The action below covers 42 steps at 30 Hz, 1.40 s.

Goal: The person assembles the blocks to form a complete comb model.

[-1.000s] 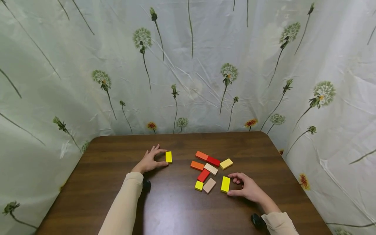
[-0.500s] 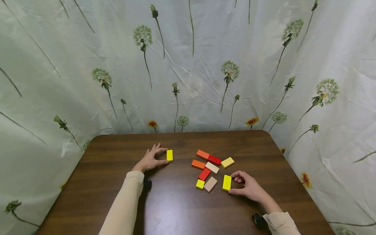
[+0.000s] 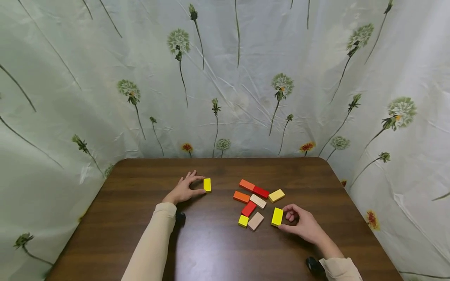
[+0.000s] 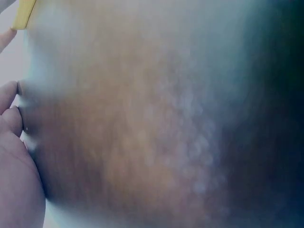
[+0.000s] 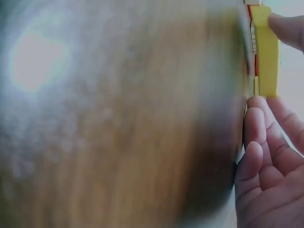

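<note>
My left hand [image 3: 184,190] pinches a small yellow block [image 3: 207,185] between thumb and index finger, left of the loose blocks, its other fingers spread. In the left wrist view, a fingertip touches the block's edge [image 4: 23,14]; most of that view is blurred. On the other side, my right hand [image 3: 303,225] holds a bright yellow block [image 3: 277,217] by its two ends. The right wrist view shows thumb and index finger at opposite ends of this yellow block [image 5: 268,52], with the remaining fingers curled below. Whether either block touches the table I cannot tell.
Between the hands lie orange blocks [image 3: 241,196], red blocks [image 3: 249,208], a pale wood block [image 3: 258,201], a light yellow block [image 3: 276,195], a pinkish block [image 3: 256,221] and a short yellow block [image 3: 243,221]. Behind the brown table [image 3: 211,249] hangs a flowered curtain [image 3: 239,86].
The head view has shifted slightly. The right hand's yellow block sits a little farther from the pinkish block. Both hands keep their grip, and the loose blocks have not moved.
</note>
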{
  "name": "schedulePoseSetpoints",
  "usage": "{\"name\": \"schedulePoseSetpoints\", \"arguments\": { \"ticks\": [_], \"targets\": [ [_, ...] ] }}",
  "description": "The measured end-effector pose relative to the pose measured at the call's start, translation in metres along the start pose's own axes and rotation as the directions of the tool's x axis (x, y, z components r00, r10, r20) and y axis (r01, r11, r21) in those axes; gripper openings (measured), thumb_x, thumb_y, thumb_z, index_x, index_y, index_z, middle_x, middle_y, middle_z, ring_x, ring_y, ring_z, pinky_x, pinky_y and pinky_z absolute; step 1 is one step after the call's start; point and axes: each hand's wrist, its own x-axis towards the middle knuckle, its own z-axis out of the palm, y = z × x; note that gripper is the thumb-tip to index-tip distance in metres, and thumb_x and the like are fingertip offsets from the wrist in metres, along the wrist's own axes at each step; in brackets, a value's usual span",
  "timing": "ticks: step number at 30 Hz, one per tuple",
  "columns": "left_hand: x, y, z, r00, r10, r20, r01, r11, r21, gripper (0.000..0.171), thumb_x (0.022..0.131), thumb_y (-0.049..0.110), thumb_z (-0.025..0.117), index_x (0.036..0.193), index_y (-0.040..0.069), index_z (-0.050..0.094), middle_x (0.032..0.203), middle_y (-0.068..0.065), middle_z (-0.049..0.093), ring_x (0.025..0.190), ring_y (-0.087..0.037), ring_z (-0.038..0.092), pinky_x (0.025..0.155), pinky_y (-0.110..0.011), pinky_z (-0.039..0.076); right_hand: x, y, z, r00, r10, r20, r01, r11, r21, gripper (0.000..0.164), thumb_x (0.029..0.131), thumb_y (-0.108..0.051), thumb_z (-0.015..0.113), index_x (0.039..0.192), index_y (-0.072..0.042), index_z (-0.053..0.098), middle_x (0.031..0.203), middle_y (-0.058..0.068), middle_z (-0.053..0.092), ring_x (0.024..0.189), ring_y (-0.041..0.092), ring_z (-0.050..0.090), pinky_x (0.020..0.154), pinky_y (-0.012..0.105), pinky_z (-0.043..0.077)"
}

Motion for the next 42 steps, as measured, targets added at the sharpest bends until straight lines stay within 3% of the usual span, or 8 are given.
{"name": "schedulePoseSetpoints", "arguments": {
  "ticks": [9,18,27,33,42],
  "targets": [
    [0.001,0.001,0.001,1.000,-0.004,0.003,0.004,1.000,-0.003,0.063,0.100,0.038,0.077,0.155,0.016,0.057,0.179,-0.023,0.016,0.168,-0.047,0.003,0.132,-0.069,-0.004,0.011,-0.008,-0.010,0.998,-0.001,-0.066,0.004,0.999,0.034,0.055,0.083,-0.029,0.094,0.122,-0.004,0.065,0.095,0.004,0.063,0.085,0.014,0.056,0.070,0.019,0.050],
    [0.005,0.002,0.002,1.000,-0.005,0.002,0.005,1.000,0.012,0.062,0.100,0.040,0.076,0.155,0.017,0.057,0.179,-0.022,0.017,0.168,-0.046,0.004,0.133,-0.068,-0.003,0.035,-0.046,-0.007,0.996,-0.070,-0.046,0.072,0.997,0.034,0.056,0.084,-0.032,0.093,0.126,-0.006,0.067,0.102,0.007,0.068,0.089,0.017,0.061,0.078,0.019,0.055],
    [0.002,0.002,0.001,1.000,0.006,0.002,-0.006,1.000,0.001,0.062,0.100,0.039,0.077,0.155,0.017,0.058,0.179,-0.024,0.017,0.167,-0.048,0.004,0.132,-0.069,-0.002,0.061,-0.087,0.012,0.970,-0.240,0.040,0.235,0.968,0.088,0.053,0.085,-0.031,0.092,0.124,-0.004,0.069,0.106,0.013,0.071,0.096,0.027,0.065,0.084,0.030,0.059],
    [0.002,0.001,0.002,1.000,0.009,-0.004,-0.009,1.000,0.003,0.061,0.100,0.039,0.076,0.155,0.016,0.058,0.179,-0.024,0.017,0.167,-0.048,0.004,0.132,-0.070,-0.002,0.075,-0.106,0.029,0.954,-0.278,0.108,0.268,0.958,0.098,0.051,0.085,-0.028,0.092,0.123,-0.003,0.069,0.105,0.011,0.071,0.096,0.025,0.066,0.089,0.037,0.061],
    [0.002,0.003,0.001,1.000,-0.008,-0.003,0.008,1.000,0.016,0.061,0.101,0.038,0.076,0.155,0.017,0.058,0.179,-0.023,0.016,0.168,-0.046,0.004,0.133,-0.067,-0.002,0.095,-0.125,0.053,0.932,-0.305,0.194,0.293,0.952,0.090,0.050,0.085,-0.029,0.094,0.123,-0.007,0.070,0.105,0.005,0.071,0.093,0.015,0.063,0.083,0.022,0.057]
  ]
}}
